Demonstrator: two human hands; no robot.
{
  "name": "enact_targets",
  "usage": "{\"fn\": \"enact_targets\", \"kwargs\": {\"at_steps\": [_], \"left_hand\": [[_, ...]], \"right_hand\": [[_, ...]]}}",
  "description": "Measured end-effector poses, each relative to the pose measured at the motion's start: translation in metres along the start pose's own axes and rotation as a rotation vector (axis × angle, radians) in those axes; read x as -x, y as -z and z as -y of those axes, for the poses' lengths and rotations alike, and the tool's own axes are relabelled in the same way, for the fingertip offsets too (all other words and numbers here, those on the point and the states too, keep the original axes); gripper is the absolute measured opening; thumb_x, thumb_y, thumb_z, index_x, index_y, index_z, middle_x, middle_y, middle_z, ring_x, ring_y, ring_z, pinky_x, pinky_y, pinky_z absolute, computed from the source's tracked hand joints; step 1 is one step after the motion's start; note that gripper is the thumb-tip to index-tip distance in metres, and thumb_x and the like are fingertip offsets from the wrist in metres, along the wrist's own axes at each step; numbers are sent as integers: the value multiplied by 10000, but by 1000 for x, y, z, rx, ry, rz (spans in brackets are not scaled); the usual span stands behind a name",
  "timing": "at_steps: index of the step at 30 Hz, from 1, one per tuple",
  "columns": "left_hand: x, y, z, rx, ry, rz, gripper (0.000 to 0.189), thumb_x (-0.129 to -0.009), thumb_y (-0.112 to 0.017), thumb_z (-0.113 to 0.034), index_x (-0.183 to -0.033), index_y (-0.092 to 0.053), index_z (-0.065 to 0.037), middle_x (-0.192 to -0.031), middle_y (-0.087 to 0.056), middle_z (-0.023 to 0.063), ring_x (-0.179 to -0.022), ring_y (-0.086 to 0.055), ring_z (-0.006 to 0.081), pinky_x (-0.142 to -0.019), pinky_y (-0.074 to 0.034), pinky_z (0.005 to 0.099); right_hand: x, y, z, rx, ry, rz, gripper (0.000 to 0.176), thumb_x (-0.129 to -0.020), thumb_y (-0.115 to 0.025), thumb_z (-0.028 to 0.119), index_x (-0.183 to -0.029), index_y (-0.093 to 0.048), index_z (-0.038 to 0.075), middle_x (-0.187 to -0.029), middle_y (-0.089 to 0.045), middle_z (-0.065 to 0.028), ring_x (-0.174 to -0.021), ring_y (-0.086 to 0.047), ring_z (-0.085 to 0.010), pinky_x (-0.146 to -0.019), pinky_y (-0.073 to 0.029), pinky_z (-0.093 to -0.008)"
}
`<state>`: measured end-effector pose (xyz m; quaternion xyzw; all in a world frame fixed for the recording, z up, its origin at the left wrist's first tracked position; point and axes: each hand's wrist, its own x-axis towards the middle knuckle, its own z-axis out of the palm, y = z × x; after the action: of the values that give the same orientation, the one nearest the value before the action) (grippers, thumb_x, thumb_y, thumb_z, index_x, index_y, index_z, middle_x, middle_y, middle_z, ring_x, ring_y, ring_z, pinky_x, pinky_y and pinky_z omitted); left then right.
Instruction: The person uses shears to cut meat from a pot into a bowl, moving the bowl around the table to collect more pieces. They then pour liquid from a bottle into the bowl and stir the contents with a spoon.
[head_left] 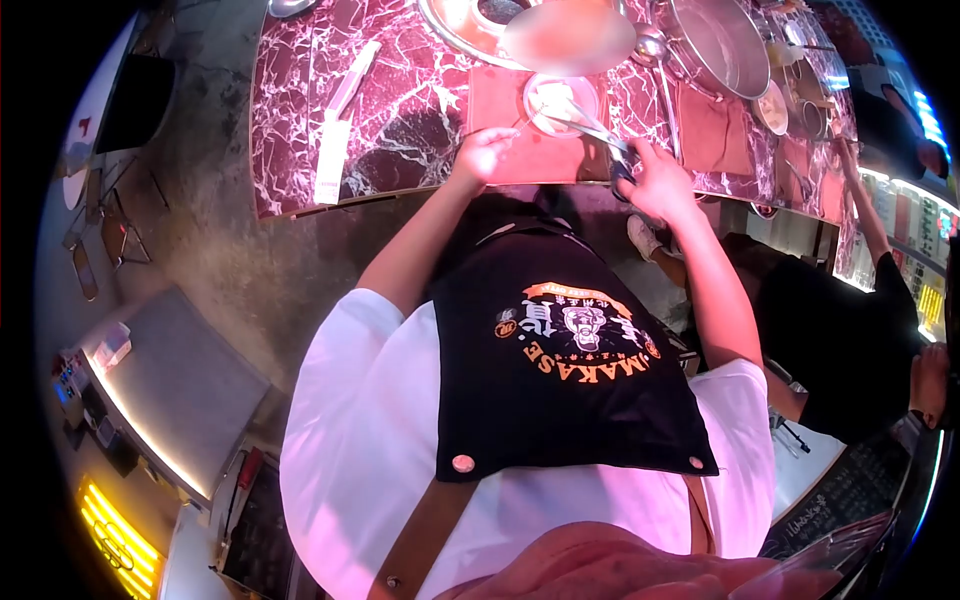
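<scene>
My right hand (660,185) is closed around the dark handles of a pair of scissors (602,135). The metal blades reach left over a small white bowl (585,92) with pale food (556,98) in it. My left hand (487,155) is closed left of the bowl, its fingers pinching a thin utensil (512,133) whose far end lies near the bowl's rim. The bowl stands on a brown placemat (490,95) at the edge of the marbled table (285,110).
A large metal pot (720,50) stands at the table's back right, beside a ladle (650,45). At the left lie a white-handled knife (352,82) and a white packet (333,160). Another person in black (830,330) is at the right.
</scene>
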<state>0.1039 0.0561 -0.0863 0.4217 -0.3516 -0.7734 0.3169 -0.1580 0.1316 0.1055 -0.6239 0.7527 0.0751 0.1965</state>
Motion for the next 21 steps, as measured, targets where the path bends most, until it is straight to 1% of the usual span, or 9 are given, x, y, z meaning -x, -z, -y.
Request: {"fn": "enact_targets", "kwargs": {"at_steps": [2, 4, 5, 7, 12, 14, 15, 17, 21], "left_hand": [[0, 1, -4, -4, 1, -3, 232, -949, -581, -60, -1151, -679, -5, -841, -618, -22, -718, -518, 64, -667, -433, 202], [1, 9, -6, 52, 104, 74, 245, -953, -577, -84, -1166, -679, -19, -808, -618, -5, -674, -521, 76, -624, -440, 221], [7, 8, -15, 44, 105, 72, 245, -953, -577, -84, -1166, -679, -19, -808, -618, -5, -674, -521, 76, -624, -440, 221], [26, -1, -38, -284, -12, -175, 255, -960, -572, -105, -1186, -658, -24, -710, -521, -46, -556, -448, 45, -469, -343, 206], [29, 15, -39, -208, 41, -287, 279, -962, -569, -135, -1215, -638, -37, -700, -518, -29, -578, -488, 62, -489, -391, 216], [28, 2, -39, -91, 15, -304, 277, -965, -557, -127, -1220, -623, -42, -723, -533, -13, -609, -526, 82, -529, -443, 216], [31, -9, -43, 69, 17, -261, 273, -969, -555, -124, -1223, -609, -39, -744, -543, -14, -624, -536, 89, -539, -455, 217], [9, -12, -18, 142, -79, -313, 284, -955, -554, -89, -1235, -586, -51, -789, -553, -24, -650, -530, 85, -518, -426, 218], [-7, -18, -9, 87, -54, -339, 68, -959, -553, -118, -894, -561, -102, -660, -463, -43, -523, -445, 68, -444, -350, 217]], "right_hand": [[-19, -20, 5, -120, 103, -55, 550, -792, -692, 206, -1310, -522, 129, -1195, -637, -188, -1088, -626, -361, -910, -500, -454], [-32, -25, -2, -98, -23, 114, 500, -806, -661, 148, -1291, -544, 135, -1123, -666, -203, -1045, -644, -364, -881, -508, -457], [-24, -24, -8, -109, 33, 35, 479, -809, -642, 127, -1280, -556, 146, -1063, -679, -217, -1006, -655, -369, -865, -513, -456], [-5, -13, -16, -33, 62, -67, 504, -784, -682, 211, -1274, -573, 163, -1064, -676, -190, -1014, -654, -375, -864, -519, -486], [-14, 23, 18, 167, 107, -19, 481, -790, -673, 264, -1235, -562, 120, -1096, -661, -171, -1036, -651, -348, -851, -534, -476], [-41, 7, 35, 176, 60, 43, 298, -850, -574, 263, -1053, -676, 70, -1033, -684, -198, -956, -687, -338, -799, -553, -473], [-55, -20, 24, 165, 115, -129, 270, -885, -511, 225, -987, -704, 65, -937, -704, -194, -867, -709, -334, -729, -563, -479], [-50, -1, 15, 202, 147, 22, 248, -871, -531, 196, -1003, -697, 68, -905, -702, -196, -824, -702, -352, -712, -559, -476], [-10, 37, -53, -236, 41, -50, 382, -781, -639, 195, -1160, -638, 139, -1012, -695, -172, -981, -658, -372, -838, -512, -477]]}}
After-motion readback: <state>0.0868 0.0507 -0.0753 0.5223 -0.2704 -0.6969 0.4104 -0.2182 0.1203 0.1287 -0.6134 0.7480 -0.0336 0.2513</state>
